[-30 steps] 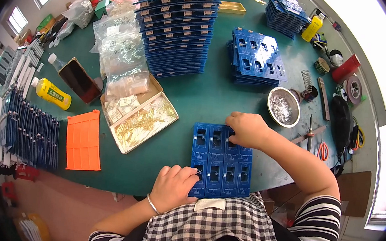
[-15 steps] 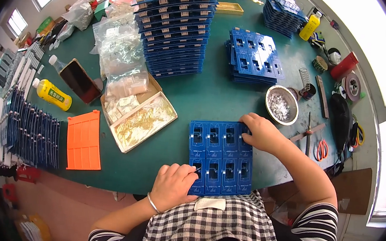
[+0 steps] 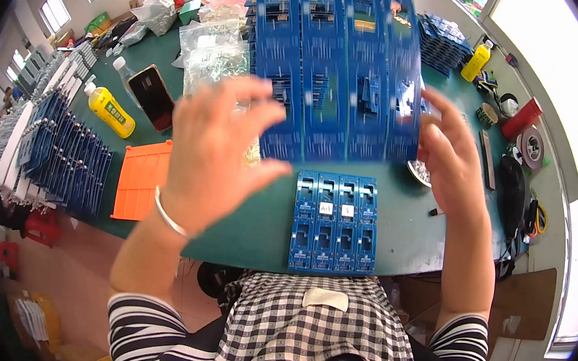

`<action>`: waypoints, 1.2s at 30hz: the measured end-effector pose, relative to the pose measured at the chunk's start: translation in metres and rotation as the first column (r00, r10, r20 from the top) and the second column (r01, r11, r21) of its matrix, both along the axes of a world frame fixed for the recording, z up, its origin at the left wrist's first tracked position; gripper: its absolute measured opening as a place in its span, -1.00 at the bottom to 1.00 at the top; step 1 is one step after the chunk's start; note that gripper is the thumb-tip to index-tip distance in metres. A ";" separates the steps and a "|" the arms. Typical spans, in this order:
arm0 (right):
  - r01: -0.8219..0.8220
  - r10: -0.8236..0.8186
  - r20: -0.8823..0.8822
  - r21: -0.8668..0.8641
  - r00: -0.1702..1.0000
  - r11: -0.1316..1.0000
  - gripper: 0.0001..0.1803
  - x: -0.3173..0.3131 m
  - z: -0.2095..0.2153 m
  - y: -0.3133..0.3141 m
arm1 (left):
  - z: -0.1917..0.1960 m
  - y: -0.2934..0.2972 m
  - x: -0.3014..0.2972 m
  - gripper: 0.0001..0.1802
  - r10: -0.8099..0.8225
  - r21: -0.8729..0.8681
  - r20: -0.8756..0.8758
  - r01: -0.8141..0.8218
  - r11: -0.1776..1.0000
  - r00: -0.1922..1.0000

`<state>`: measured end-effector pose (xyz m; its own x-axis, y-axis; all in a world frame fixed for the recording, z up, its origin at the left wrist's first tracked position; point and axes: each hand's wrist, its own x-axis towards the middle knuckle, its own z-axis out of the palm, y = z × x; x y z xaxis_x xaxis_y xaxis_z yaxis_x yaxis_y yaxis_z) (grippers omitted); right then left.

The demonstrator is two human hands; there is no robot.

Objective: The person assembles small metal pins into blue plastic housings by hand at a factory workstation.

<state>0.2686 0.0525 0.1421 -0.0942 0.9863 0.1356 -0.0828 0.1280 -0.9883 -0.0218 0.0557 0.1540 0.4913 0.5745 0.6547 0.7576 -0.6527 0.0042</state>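
Observation:
A blue circuit board panel (image 3: pixel 330 54), with rows of rectangular cutouts, is raised above the table and slightly blurred. My right hand (image 3: pixel 455 155) grips its right edge between thumb and fingers. Close to the panel's left edge, my left hand (image 3: pixel 212 152) is open, fingers and thumb spread, with nothing visible in it. Below lies another blue circuit board panel (image 3: pixel 336 216) flat near the table's front edge, carrying two small white labels. The raised panel hides much of the table's far middle.
An orange tray (image 3: pixel 139 183), a phone (image 3: pixel 151 97) and a yellow bottle (image 3: pixel 110 111) are at left, beside racked blue boards (image 3: pixel 65 155). Plastic bags (image 3: pixel 214 55) lie farther back. At right, a partly hidden metal bowl (image 3: pixel 420 174) holds small silvery pieces; a tape roll (image 3: pixel 532 148) stands beyond.
The panel that lay in front of me has been lifted up and away, held by my right hand. My left hand has left its lower corner. A labelled panel now shows on the table.

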 end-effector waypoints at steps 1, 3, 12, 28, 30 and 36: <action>0.050 -0.054 0.026 0.153 0.998 0.987 -0.41 -0.013 0.010 0.006 | 0.009 0.010 -0.002 -0.42 -0.023 0.043 0.019 0.022 0.999 1.000; 0.087 -0.103 0.034 0.322 0.994 0.943 -0.44 -0.011 0.026 0.018 | 0.025 0.026 0.003 -0.42 -0.066 0.088 0.037 0.062 0.994 0.997; 0.242 -0.214 -0.131 0.267 0.968 0.933 -0.65 0.028 0.038 0.052 | 0.045 0.075 0.049 -0.44 -0.069 0.335 0.077 0.040 0.942 0.995; 0.208 -0.336 0.285 0.397 0.898 0.894 -0.75 -0.048 0.050 0.268 | 0.026 0.251 -0.035 -0.53 -0.132 -0.103 0.413 0.190 0.976 0.901; 0.210 -0.379 0.315 0.459 0.870 0.863 -0.72 -0.053 0.047 0.268 | 0.020 0.256 -0.043 -0.54 -0.162 -0.184 0.453 0.270 0.945 0.877; 0.159 -0.398 0.410 0.505 0.820 0.848 -0.65 -0.045 0.038 0.268 | 0.013 0.251 -0.038 -0.51 -0.157 -0.204 0.454 0.274 0.940 0.877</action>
<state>0.2236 0.3207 0.1797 0.0055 0.8268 0.5624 0.4952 0.4864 -0.7199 -0.0595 0.3069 0.1669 0.3293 0.6618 0.6735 0.4841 -0.7307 0.4813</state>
